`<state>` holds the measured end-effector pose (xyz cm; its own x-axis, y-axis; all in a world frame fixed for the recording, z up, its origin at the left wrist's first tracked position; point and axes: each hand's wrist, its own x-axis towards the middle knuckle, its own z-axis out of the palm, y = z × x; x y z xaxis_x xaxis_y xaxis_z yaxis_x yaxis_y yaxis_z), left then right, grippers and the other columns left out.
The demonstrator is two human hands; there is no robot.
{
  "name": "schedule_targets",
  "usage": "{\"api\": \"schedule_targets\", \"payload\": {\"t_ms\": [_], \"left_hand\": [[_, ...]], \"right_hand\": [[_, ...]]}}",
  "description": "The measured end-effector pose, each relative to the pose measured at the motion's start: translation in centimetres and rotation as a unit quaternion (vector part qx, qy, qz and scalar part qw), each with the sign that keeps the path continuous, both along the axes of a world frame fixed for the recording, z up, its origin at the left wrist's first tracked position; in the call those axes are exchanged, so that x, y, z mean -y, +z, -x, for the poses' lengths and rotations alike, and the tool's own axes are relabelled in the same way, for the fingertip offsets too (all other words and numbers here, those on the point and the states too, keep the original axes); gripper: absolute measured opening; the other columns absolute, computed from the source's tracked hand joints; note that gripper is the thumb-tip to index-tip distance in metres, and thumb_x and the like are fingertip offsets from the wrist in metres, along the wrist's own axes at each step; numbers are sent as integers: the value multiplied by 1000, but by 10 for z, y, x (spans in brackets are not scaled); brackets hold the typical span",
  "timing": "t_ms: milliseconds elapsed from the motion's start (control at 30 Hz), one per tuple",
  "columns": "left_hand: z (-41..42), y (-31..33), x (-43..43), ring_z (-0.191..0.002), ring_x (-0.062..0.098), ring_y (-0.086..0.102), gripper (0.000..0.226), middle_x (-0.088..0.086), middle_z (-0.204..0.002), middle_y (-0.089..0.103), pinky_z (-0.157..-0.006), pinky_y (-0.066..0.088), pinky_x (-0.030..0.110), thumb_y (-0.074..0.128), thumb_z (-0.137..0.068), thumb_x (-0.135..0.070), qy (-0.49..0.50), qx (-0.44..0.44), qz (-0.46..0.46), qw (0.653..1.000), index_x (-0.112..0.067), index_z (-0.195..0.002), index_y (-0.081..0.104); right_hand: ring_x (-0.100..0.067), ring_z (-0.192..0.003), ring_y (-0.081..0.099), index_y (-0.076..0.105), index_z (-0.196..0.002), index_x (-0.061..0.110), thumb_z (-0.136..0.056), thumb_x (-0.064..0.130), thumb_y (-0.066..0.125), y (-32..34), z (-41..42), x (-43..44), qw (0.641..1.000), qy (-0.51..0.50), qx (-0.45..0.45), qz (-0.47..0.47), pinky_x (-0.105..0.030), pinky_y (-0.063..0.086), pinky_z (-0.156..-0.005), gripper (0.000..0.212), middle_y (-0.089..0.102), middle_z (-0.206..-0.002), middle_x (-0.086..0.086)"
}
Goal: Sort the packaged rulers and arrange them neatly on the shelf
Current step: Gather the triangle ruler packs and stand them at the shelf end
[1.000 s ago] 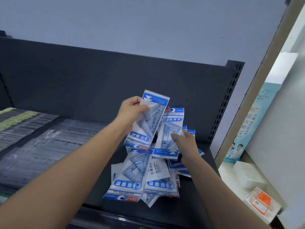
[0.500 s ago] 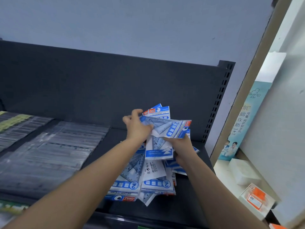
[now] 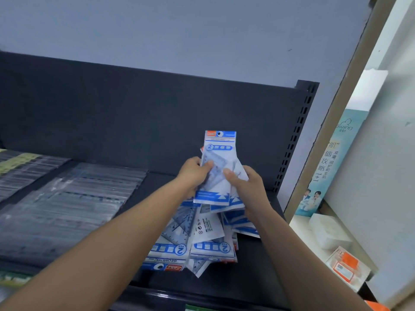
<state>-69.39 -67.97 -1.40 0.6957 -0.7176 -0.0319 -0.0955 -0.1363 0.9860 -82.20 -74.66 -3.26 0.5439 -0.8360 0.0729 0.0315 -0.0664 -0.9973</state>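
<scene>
Far left on the dark shelf (image 3: 247,277), flat clear-sleeved packs (image 3: 67,198) lie in rows. At centre, my left hand (image 3: 193,173) pinches one edge of an upright bundle of blue-and-white ruler packs (image 3: 219,153), and my right hand (image 3: 244,185) curls round the other. Beneath them the loose pile (image 3: 202,241) sprawls jumbled, some packs face down. Most of the sorting, I judge, remains.
</scene>
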Motion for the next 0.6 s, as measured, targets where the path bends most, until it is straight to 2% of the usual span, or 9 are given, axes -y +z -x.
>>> {"api": "schedule_targets", "payload": {"t_ms": [67,133,233,300,367,433,467,533,600], "left_hand": [[8,0,7,-64,19,54,28,9,-77,60,-61,47,29,44,-100,-21,-40,-14,-16,999,-12,-75,53],[4,0,7,-64,19,54,26,5,-77,60,-65,49,31,44,-98,-17,-72,32,-57,995,-13,-76,57],[-12,-2,-5,-82,19,63,12,1,-93,67,-80,52,35,61,-89,-27,-116,257,-205,937,-17,-94,65],[-9,-1,-17,-91,17,62,37,-2,-99,67,-81,48,31,66,-82,-52,-201,324,-293,877,-19,-98,65],[6,-4,-22,-109,17,56,64,-7,-122,60,-89,42,29,67,-72,-68,-286,309,-348,837,-25,-118,59],[13,-14,-20,-133,21,39,106,-4,-148,37,-106,36,35,71,-60,-74,-327,337,-402,786,-24,-145,32],[14,-18,-18,-137,23,35,117,-2,-152,31,-110,35,40,75,-54,-74,-328,342,-417,776,-26,-148,24],[7,-21,-14,-124,25,51,116,0,-144,44,-101,47,45,83,-44,-65,-319,292,-421,797,-26,-141,33],[2,-17,-12,-101,22,64,94,0,-121,60,-88,55,43,84,-45,-58,-313,277,-419,806,-24,-125,49]], "right_hand": [[-24,-85,71,61,-95,17,-80,14,76,2,2,3,999,-14,-18,36,-40,59,-75,22,71,-94,-6],[-28,-87,69,59,-97,14,-79,9,74,2,4,10,994,-59,-57,77,-43,58,-77,25,69,-96,-8],[-27,-84,64,52,-100,13,-82,11,67,1,9,23,974,-103,-158,121,-42,54,-75,24,65,-98,-7],[-24,-83,62,49,-103,15,-81,16,65,-1,11,29,949,-105,-260,145,-39,53,-75,27,63,-98,-5],[-28,-94,59,46,-110,13,-81,22,65,-4,12,31,921,-107,-337,161,-40,51,-81,35,60,-106,-8],[-34,-114,50,40,-124,12,-83,29,64,-6,9,29,899,-105,-383,183,-45,46,-93,50,52,-124,-12],[-36,-123,44,34,-133,13,-84,36,63,-8,8,28,892,-102,-395,197,-47,42,-98,62,44,-135,-14],[-35,-136,32,16,-148,21,-78,56,66,-12,7,22,879,-78,-414,224,-51,36,-106,94,25,-151,-12],[-31,-135,35,9,-151,27,-63,70,71,-15,6,21,869,-22,-441,224,-48,39,-105,116,22,-151,-8]]}}
